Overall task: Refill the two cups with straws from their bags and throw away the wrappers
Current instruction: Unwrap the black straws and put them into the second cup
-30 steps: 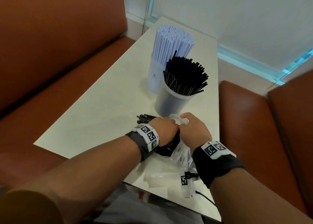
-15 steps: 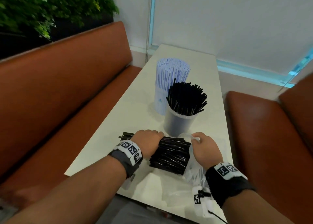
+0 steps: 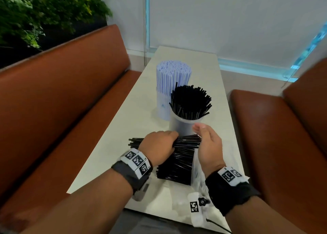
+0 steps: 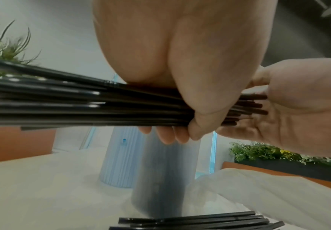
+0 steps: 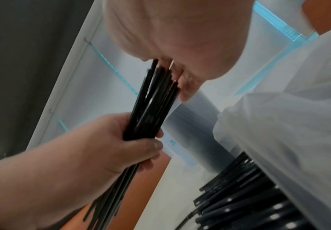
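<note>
Black straws gathered in both hands, just short of the nearer cup.

Left to right: the left hand [image 3: 159,145] has its grip clenched round a bundle of black straws [image 4: 78,102] held level above the table [image 3: 123,127]; the right hand [image 3: 208,145], fingers straight, presses flat against the straw tips. The smooth, thin straws could fan out and slip if either hand eases. More lie loose below beside the clear bag [image 3: 198,177]. The black-straw cup [image 3: 184,127] looks nearly full, so crowding may spill some; the white-straw cup [image 3: 163,106] stands behind it.
</note>
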Demonstrator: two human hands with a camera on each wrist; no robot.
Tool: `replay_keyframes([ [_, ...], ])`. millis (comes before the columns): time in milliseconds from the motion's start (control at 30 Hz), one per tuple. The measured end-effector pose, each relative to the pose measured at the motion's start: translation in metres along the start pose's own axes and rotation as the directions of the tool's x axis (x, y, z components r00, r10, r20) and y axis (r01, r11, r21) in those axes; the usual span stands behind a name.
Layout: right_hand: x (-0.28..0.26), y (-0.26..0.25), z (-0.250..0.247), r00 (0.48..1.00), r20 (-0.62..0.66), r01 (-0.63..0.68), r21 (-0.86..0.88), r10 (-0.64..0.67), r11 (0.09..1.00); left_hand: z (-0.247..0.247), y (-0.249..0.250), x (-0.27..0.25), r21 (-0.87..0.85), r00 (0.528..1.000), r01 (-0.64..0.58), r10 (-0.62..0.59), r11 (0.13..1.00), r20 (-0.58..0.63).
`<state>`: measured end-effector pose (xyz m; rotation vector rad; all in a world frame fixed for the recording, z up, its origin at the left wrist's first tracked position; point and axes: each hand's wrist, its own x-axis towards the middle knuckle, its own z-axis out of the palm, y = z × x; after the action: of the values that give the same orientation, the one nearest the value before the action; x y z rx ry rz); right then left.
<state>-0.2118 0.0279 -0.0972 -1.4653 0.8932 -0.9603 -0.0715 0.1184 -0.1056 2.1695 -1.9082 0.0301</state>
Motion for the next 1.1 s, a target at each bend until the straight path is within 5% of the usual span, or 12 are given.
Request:
replay_keyframes([
  [100,0.002,0.0,0.003,0.985,0.152,-0.069,-0.056,0.077,0.996,-0.002,0.006,0.003,-0.06,1.0,0.012,-0.014,0.998,-0.02],
  [233,0.008,-0.003,0.002,0.973,0.089,-0.227,0.216,0.212,0.95,-0.012,0.007,0.013,-0.382,0.977,0.186,-0.212,0.905,-0.029],
  [300,0.011,-0.002,-0.002,0.942,0.101,-0.336,0.289,0.32,0.897,-0.025,0.004,0.02,-0.69,0.946,0.18,-0.316,0.701,-0.075],
  [400,0.01,-0.001,-0.003,0.9,0.141,-0.434,0.349,0.412,0.831,-0.051,0.013,0.028,-0.95,0.888,-0.056,-0.421,0.306,-0.188],
  [500,0.005,-0.004,0.0,0.854,0.188,-0.511,0.481,0.486,0.712,-0.068,0.02,0.037,-0.959,0.826,-0.272,-0.529,-0.073,-0.194],
  [567,0.003,-0.007,0.004,0.836,0.213,-0.53,0.555,0.506,0.642,-0.071,0.023,0.041,-0.922,0.808,-0.324,-0.569,-0.212,-0.153],
  [733,-0.001,-0.016,0.013,0.831,0.291,-0.543,0.61,0.475,0.577,-0.061,0.038,0.042,-0.939,0.82,-0.237,-0.57,-0.249,-0.056],
  [933,0.001,-0.016,0.004,0.862,0.344,-0.499,0.439,0.373,0.747,-0.06,0.035,0.048,-0.954,0.825,-0.197,-0.563,-0.225,-0.038],
  [1033,0.003,-0.017,-0.005,0.925,0.356,-0.192,0.132,0.135,0.972,-0.058,0.033,0.048,-0.957,0.83,-0.176,-0.557,-0.23,-0.019],
  [1100,0.003,-0.019,-0.007,0.882,0.47,0.047,-0.154,0.031,0.987,-0.056,0.034,0.047,-0.96,0.837,-0.165,-0.546,-0.225,-0.016],
])
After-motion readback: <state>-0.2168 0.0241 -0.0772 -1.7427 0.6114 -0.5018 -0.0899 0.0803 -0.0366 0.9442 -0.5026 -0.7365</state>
